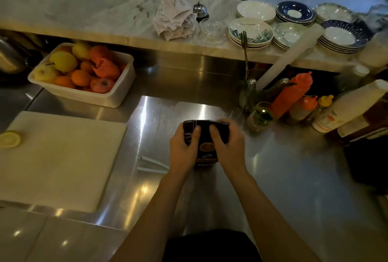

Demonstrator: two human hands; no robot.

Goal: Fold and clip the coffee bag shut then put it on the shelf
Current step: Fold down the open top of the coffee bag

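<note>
Far to the left of the fingers a white cutting board lies flat on the steel counter, its right edge leaving a bare strip of metal before the hands; half a lemon sits at its left edge. Beyond the board, a white tub of fruit stands against the back. Just left of the left hand, two pale sticks lie on the steel, apart from the fingers. The left hand is closed around the left side of the coffee bag, thumb pressed on its front. The bag stands upright on the counter between both hands: dark, with a cup picture and an orange band low on its face, its top bent over. The right hand clasps the right side, thumb beside the left thumb. Right of the fingers, open steel runs to a cluster of sauce bottles; stacked plates crowd the marble ledge above.
</note>
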